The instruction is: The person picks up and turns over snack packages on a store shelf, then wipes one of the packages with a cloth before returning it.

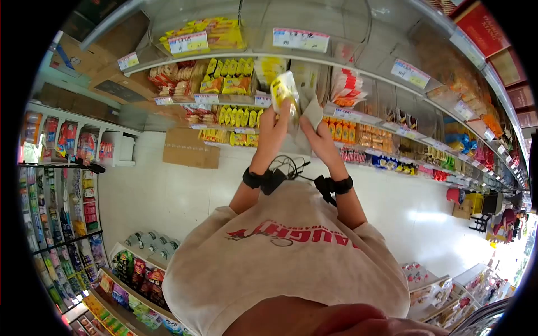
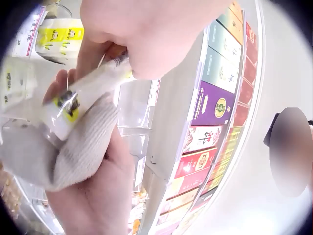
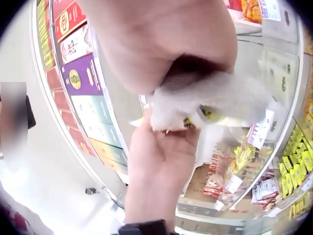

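Observation:
My left hand (image 1: 273, 131) grips a clear-wrapped white packet (image 2: 78, 100) with yellow and dark print, its fingers around one end. My right hand (image 1: 324, 143) holds a pale grey cloth (image 2: 83, 152), draped over the palm and fingers. In the left wrist view the packet lies against the cloth. Seen from the right wrist, the cloth covers part of the packet. Both hands are close together in front of a shelf bin with similar yellow-and-white packets (image 2: 61, 38).
Clear shelf bins hold yellow snack packs (image 1: 235, 84), red-and-white packs (image 1: 348, 87) and orange packs (image 1: 341, 130). Price tags (image 1: 301, 40) line the shelf edges. Boxed goods (image 2: 212, 105) stand on the top shelf. A cardboard box (image 1: 190, 148) sits on the floor at left.

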A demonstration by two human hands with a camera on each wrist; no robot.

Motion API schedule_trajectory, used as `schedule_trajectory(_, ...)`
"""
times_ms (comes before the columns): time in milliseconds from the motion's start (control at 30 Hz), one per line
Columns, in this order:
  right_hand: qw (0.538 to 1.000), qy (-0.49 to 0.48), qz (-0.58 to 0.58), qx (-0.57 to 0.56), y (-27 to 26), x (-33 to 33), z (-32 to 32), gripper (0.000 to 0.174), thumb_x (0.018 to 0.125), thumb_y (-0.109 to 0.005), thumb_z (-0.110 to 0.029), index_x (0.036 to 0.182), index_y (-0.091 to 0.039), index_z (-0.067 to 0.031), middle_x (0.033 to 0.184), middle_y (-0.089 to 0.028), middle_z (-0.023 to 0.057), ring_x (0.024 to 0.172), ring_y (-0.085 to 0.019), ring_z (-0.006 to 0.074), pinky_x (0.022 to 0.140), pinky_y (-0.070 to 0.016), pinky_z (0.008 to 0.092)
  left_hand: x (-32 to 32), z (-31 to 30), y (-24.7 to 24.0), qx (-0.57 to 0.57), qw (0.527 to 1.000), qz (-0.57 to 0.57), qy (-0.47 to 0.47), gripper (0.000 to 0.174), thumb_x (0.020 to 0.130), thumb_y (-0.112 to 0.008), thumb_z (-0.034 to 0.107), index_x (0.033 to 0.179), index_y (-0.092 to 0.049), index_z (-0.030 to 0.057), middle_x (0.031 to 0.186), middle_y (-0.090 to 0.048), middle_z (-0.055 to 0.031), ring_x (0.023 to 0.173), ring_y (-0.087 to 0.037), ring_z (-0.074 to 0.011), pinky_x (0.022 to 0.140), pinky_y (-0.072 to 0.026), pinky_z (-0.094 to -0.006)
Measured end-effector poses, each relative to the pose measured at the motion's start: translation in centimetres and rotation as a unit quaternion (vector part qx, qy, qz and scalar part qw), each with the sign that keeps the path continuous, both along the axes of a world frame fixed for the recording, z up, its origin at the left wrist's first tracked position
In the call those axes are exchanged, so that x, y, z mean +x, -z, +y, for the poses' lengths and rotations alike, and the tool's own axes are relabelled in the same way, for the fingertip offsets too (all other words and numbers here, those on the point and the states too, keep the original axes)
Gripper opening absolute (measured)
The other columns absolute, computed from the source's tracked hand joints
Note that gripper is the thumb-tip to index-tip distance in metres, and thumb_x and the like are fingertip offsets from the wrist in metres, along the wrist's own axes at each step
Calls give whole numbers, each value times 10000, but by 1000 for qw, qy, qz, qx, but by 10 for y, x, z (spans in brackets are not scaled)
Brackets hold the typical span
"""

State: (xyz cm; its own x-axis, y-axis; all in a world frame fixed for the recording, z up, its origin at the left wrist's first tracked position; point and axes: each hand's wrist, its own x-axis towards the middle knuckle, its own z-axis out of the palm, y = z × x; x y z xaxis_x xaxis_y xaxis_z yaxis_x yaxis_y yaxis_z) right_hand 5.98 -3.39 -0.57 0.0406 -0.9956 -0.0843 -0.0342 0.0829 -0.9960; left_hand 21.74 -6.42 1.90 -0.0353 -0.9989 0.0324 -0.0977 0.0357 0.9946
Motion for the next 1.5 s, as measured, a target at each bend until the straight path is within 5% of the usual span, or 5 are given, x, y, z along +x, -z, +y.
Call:
schedule_trajectory(500, 970, 28, 212, -118, 10, -78, 13, 247, 936, -704, -219, 955, -700, 27, 752, -672, 159, 596, -647, 279, 622, -513, 386, -69, 21, 22, -42, 988, 105, -104, 572, 1054, -578, 331, 1468, -385, -14, 1185, -604, -99, 995, -572, -123, 800, -484, -258)
schedule_trajectory(933, 985, 68, 2, -159, -1, -107, 26, 365, 969, -635, -111, 1299, -577, 33, 1208, -654, 185, 1033, -647, 249, 916, -507, 362, -91, 41, 34, 88, 983, 150, -56, 424, 1071, -543, 375, 1196, -655, -14, 1031, -695, -47, 919, -634, -101, 797, -513, -262)
schedule_trajectory(1267, 887, 39, 340, -310, 27, -40, 3, 633, 1004, -571, -309, 1428, -425, 139, 1563, -353, 277, 1500, -258, 416, 1231, -206, 517, -54, -2, 47, 140, 897, 418, -26, 438, 1101, -438, 328, 1329, -556, -26, 1269, -658, -130, 1116, -667, -232, 967, -528, -348)
schedule_trajectory(1400, 977, 31, 33, 209, -7, -55, -21, 539, 1032, -578, -308, 1415, -479, 58, 1415, -551, 200, 1295, -552, 299, 1101, -424, 439, -39, -1, 1, 95, 913, 392, -66, 456, 1096, -465, 366, 1265, -594, -38, 1163, -690, -120, 963, -688, -195, 879, -547, -334)
schedule_trajectory(1500, 920, 29, -373, 115, 10, -42, -11, 444, 1017, -630, -324, 1256, -593, 48, 1129, -676, 129, 1099, -647, 212, 946, -519, 411, -23, -6, 3, 31, 962, 246, -117, 469, 1091, -486, 387, 1221, -621, -43, 1083, -697, -85, 895, -652, -128, 808, -531, -298)
